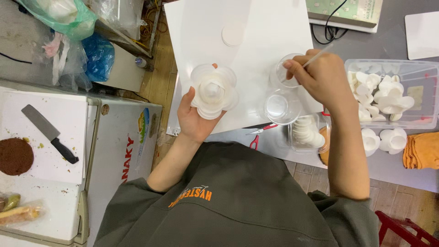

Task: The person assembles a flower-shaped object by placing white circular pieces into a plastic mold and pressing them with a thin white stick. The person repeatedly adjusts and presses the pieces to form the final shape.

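A flat book-like package point(350, 10) with a pale green cover lies at the top edge of the tabletop point(329, 50), a black cable trailing over it. A clear rectangular tub point(427, 89) at the right holds loose white petals, with a small red-edged label on its far wall. A smaller clear box point(307, 132) near the body holds a row of stacked white discs. On the white chest at the left, a long sticker point(144, 122) in blue, green and yellow sits near the corner, beside a line of red letters.

The white flower point(213, 90) is above the white board point(247, 50), held up in the left hand point(194, 116). It faces straight up at the camera, its axis running vertical, so no long side shows. It is built of round, thin, overlapping petals around a pale closed bud, all one matte white.

The left grip is closed around the flower from below, thumb on the near left edge. The right hand point(320, 77) pinches a thin white brush point(315, 58), which slants from upper right down left into a clear cup point(289, 73). A second clear cup point(282, 106) stands just beside it, nearer the body. Red scissors point(256, 137) lie at the board's near edge.
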